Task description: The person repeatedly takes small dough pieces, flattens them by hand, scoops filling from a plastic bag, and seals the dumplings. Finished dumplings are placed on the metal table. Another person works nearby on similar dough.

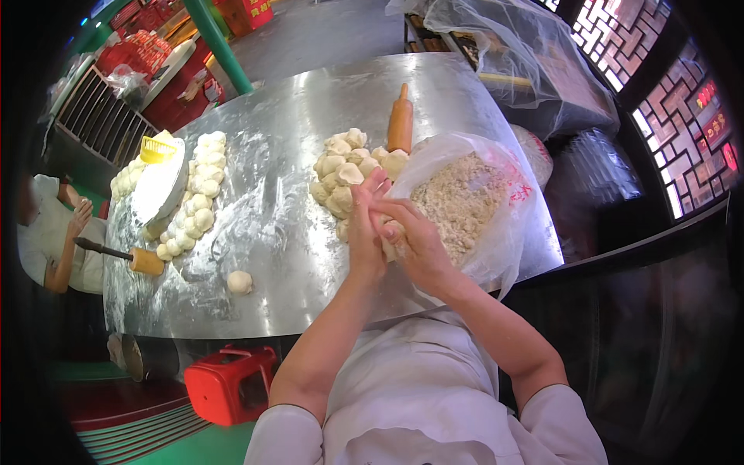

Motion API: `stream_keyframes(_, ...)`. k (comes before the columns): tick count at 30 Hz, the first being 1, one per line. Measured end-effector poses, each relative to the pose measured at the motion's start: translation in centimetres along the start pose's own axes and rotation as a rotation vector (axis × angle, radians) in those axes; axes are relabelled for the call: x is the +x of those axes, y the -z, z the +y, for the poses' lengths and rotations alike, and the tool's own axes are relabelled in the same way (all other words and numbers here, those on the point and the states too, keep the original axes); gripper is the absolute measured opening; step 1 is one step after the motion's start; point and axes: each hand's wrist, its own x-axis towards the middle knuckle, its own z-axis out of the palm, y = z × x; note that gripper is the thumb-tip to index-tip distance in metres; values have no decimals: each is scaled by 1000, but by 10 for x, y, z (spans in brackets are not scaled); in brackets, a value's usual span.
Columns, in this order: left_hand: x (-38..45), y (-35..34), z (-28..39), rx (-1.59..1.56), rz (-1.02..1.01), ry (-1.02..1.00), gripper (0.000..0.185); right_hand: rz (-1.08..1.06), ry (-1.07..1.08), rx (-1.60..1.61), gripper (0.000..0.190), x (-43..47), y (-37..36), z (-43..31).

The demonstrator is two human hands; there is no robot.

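Note:
My left hand (367,226) and my right hand (418,238) are pressed together over the near part of the steel table (290,203). A pale piece of dough shows partly between the palms; the fingers hide much of it. Just beyond the hands is a heap of dough balls (349,173). To the right, a clear plastic bag (505,232) lies open around a crumbly beige filling (456,200). Behind the heap lies a wooden rolling pin (401,125). A single dough ball (239,282) sits alone to the left.
Rows of dough balls (200,197) flank a bowl of white flour (157,189) with a yellow scraper (158,151). A second rolling pin (145,261) lies near the left edge. Another person (64,232) stands there. A red plastic stool (224,386) is below the table.

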Motion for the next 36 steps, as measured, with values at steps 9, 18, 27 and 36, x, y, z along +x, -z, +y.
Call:
stream_keyframes(9, -46, 29, 13, 116, -44, -2, 41, 4, -104, 238, 44, 12, -32, -7)
stream_keyframes(18, -63, 72, 56, 102, 58, 359, 68, -493, -23, -62, 14, -2, -49, -26)
stream_keyframes(27, -102, 195, 95, 379, 90, 101, 46, -315, 112, -199, 6, -36, -77, 3)
stream_keyframes(36, -87, 366, 168, 1045, 594, 109, 47, -257, 12, -178, 8, -66, -59, 40)
